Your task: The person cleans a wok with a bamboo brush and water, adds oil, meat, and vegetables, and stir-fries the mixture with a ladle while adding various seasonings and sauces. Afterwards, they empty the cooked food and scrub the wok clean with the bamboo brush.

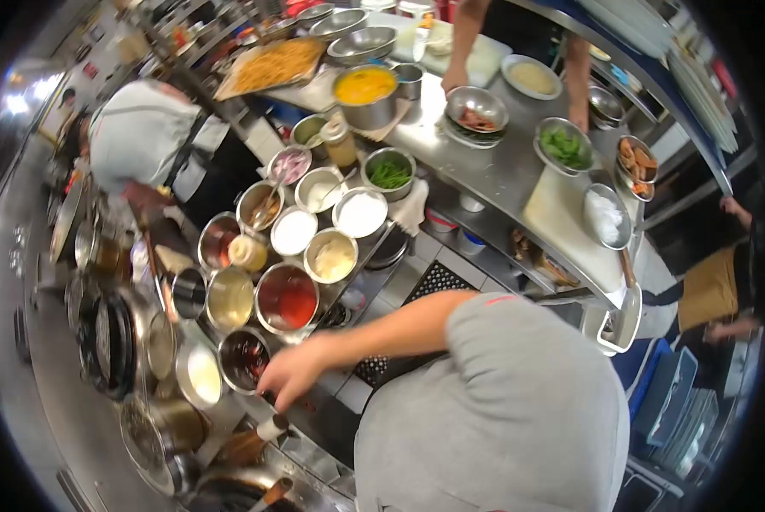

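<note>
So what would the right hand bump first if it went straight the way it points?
Probably the brown tool with the pale end, just beyond the right hand. The hand's height is hard to tell, so it might pass over instead.

Sauce pots [230, 345] and steel counter [504, 171] mark a commercial kitchen

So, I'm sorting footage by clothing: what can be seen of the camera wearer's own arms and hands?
Only the right arm shows, in a plain, loose grey short sleeve with a small red mark along its upper edge. The right hand is ungloved. The left hand is out of view.
</note>
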A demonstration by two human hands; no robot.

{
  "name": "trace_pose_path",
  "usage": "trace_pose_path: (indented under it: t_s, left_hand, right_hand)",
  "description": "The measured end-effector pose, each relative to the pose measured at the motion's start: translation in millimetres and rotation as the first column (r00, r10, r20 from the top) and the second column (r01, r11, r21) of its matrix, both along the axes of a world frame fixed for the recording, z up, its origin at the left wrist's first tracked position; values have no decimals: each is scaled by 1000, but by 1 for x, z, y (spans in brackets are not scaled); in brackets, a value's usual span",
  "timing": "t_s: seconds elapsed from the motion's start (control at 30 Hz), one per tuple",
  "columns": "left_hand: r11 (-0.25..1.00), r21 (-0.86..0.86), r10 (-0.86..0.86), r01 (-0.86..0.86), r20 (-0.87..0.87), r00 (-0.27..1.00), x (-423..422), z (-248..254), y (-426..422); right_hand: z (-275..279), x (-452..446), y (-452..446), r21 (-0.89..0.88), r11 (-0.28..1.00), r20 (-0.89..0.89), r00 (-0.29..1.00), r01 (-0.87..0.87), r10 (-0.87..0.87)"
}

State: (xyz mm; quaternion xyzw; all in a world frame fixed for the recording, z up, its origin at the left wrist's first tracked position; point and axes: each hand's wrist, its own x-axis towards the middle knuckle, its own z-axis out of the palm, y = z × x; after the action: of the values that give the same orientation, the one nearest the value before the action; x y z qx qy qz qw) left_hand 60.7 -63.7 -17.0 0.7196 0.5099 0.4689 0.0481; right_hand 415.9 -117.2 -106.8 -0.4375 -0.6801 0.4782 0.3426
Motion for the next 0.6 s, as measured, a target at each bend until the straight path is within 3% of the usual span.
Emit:
trace_pose_path:
  t_s: [0.03, 0.07, 0.1, 0.13, 0.17, 0.2, 0.23, 0.27, 0.3, 0.33, 0.37, 0.4, 0.43, 0.47, 0.57, 0.6]
  left_hand:
    - [990, -101, -91, 102, 107, 990, 30, 1, -10]
    - [956, -212, -158, 205, 217, 963, 59, 0, -19]
    - [890, -326, -210, 320, 330, 920, 88, -1, -30]
    - [793, -434, -234, 428, 431, 871, 119, -3, -41]
    - [658, -540, -239, 525, 511, 825, 152, -8, -53]
    - [481, -632, -235, 607, 574, 784, 186, -18, -63]
    - [267, -716, -217, 645, 608, 764, 224, -32, -72]
    - [62, -752, -207, 657, 634, 745, 265, -48, -86]
    - [-101, -693, -327, 714, 701, 634, 316, -86, -98]
    - [-231, -671, -410, 705, 724, 555, 371, -120, -116]
    - [-345, -780, -493, 522, 624, 607, 417, -123, -134]
    - [-455, -721, -448, 522, 692, 565, 458, -121, -163]
    - [-458, -762, -549, 458, 648, 528, 489, -132, -172]
    - [-501, -733, -488, 461, 679, 548, 512, -119, -186]
    - [-594, -562, -412, 575, 827, 382, 580, -76, -212]
    - [-565, -598, -498, 568, 796, 343, 608, -67, -218]
  right_hand:
    - [-4, 59, -47, -225, 956, -68, 976, 189, -209]
    - [-17, 114, -96, -127, 910, 12, 918, 395, -397]
    - [-45, 163, -146, -250, 761, 118, 799, 598, -589]
    - [-30, 190, -212, -411, 458, 12, 507, 788, -862]
    - [-42, 211, -274, -497, 97, -85, 63, 862, -994]
    - [-45, 224, -334, -540, -137, -55, -198, 830, -979]
    - [-58, 234, -378, -445, -506, 86, -527, 739, -845]
    - [-74, 251, -430, -385, -589, 8, -636, 710, -772]
    - [-82, 268, -461, -418, -716, -29, -796, 560, -605]
    - [-74, 283, -474, -403, -753, -43, -832, 520, -553]
    - [-65, 296, -485, -388, -787, -54, -865, 479, -500]
    - [-67, 311, -491, -408, -753, -11, -828, 516, -561]
    - [-71, 327, -496, -427, -720, 20, -791, 547, -612]
    - [-75, 340, -499, -443, -686, 49, -748, 577, -661]
    - [-101, 357, -503, -434, -638, -46, -723, 636, -689]
    - [-90, 349, -494, -386, -663, -105, -745, 641, -659]
